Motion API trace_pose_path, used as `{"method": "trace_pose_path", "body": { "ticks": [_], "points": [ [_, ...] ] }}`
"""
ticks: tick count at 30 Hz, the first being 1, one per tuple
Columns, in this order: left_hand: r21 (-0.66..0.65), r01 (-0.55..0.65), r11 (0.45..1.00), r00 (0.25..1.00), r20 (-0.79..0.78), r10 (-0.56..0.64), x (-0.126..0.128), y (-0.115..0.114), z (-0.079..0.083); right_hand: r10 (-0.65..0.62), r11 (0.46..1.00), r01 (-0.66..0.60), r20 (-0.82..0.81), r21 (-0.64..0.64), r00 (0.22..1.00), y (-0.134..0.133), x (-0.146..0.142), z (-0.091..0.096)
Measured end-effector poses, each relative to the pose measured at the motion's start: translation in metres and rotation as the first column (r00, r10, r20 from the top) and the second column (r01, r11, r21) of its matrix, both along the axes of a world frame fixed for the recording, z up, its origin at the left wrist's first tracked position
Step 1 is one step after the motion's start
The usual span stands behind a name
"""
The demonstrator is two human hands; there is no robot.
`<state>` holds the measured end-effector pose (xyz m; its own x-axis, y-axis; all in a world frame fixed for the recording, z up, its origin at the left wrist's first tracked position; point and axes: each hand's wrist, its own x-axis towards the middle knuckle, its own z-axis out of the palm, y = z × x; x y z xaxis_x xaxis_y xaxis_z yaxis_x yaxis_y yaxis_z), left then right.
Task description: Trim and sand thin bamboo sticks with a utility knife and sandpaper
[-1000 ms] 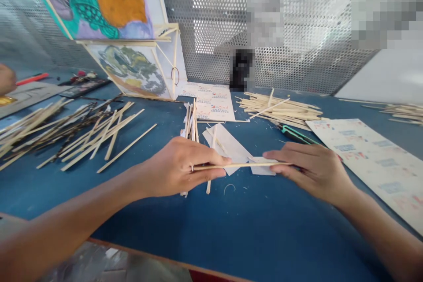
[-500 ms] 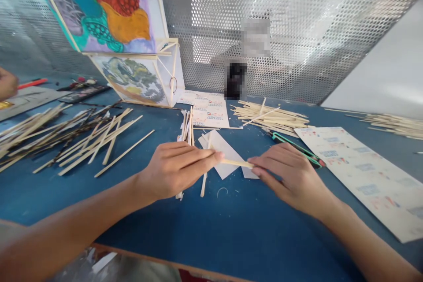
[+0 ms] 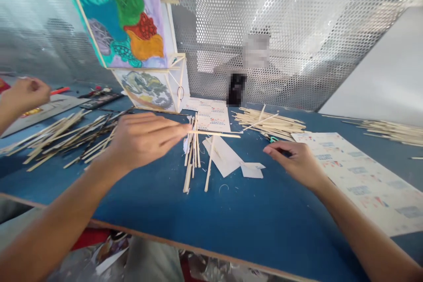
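My left hand (image 3: pixel 148 143) is closed in a pinch on one end of a thin wooden stick (image 3: pixel 218 134), which points right above the blue table. Below the stick lie several loose sticks (image 3: pixel 191 165) and small pieces of white paper (image 3: pixel 224 156). My right hand (image 3: pixel 294 158) is over a green-handled cutter (image 3: pixel 273 139), with thumb and forefinger tips close together. Most of the cutter is hidden behind this hand, and I cannot make out whether the fingers hold anything.
A pile of pale sticks (image 3: pixel 267 119) lies behind, and sticks with dark parts (image 3: pixel 79 136) lie left. Sheets printed "coated abrasive" (image 3: pixel 357 176) lie right. A painted panel structure (image 3: pixel 142 92) stands at the back left. Another person's hand (image 3: pixel 31 92) is at far left.
My right hand has let go of the stick and moved right over the cutter. My left hand has moved left and up with the stick. The view has shifted slightly.
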<state>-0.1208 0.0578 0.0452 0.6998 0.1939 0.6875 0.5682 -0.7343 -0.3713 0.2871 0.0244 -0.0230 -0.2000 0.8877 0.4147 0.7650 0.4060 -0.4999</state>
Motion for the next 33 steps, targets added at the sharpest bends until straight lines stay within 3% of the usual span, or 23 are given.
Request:
{"method": "trace_pose_path", "body": {
  "ticks": [3,6,9,12,14,16,18,20,22,24,28,33],
  "points": [
    [0.032,-0.318,0.947,0.941,0.133,0.312,-0.053,-0.022,-0.006,0.074,0.997,-0.074,0.077,-0.003,0.994,-0.005,-0.009,0.0],
    [-0.063,-0.545,0.836,0.807,0.229,0.544,-0.092,-0.043,-0.029,0.168,0.986,-0.168,0.157,-0.015,0.973,-0.011,-0.019,0.002],
    [-0.158,-0.614,0.774,0.745,0.209,0.634,-0.103,-0.054,-0.049,0.188,0.981,-0.194,0.221,0.005,0.957,-0.014,-0.024,0.001],
    [-0.276,-0.55,0.788,0.78,0.166,0.603,-0.086,-0.056,-0.048,0.169,0.982,-0.186,0.272,0.038,0.948,-0.013,-0.023,0.0],
    [-0.302,-0.49,0.818,0.827,0.137,0.546,-0.059,-0.058,-0.036,0.17,0.98,-0.193,0.299,0.051,0.939,-0.013,-0.023,-0.001],
    [-0.36,-0.353,0.864,0.915,0.061,0.399,-0.023,-0.061,-0.021,0.177,0.976,-0.207,0.319,0.063,0.931,-0.013,-0.024,-0.002],
    [-0.462,-0.313,0.83,0.947,-0.09,0.307,0.017,-0.06,-0.008,0.187,0.972,-0.223,0.331,0.073,0.925,-0.014,-0.026,-0.002],
    [-0.537,-0.419,0.732,0.902,-0.337,0.269,0.052,-0.053,-0.001,0.203,0.967,-0.242,0.338,0.077,0.919,-0.015,-0.028,-0.004],
    [-0.556,-0.418,0.718,0.891,-0.404,0.207,0.073,-0.035,0.0,0.222,0.963,-0.261,0.343,0.071,0.913,-0.015,-0.029,-0.006],
    [-0.559,-0.421,0.714,0.889,-0.41,0.203,0.08,-0.012,-0.003,0.24,0.957,-0.28,0.343,0.073,0.908,-0.014,-0.028,-0.007],
    [-0.601,-0.399,0.693,0.907,-0.371,0.201,0.07,0.026,-0.017,0.249,0.948,-0.299,0.325,0.112,0.912,-0.011,-0.027,-0.01],
    [-0.675,-0.332,0.659,0.923,-0.377,0.078,0.064,0.028,-0.035,0.292,0.931,-0.344,0.318,0.121,0.902,-0.011,-0.029,-0.014]
  ]
}}
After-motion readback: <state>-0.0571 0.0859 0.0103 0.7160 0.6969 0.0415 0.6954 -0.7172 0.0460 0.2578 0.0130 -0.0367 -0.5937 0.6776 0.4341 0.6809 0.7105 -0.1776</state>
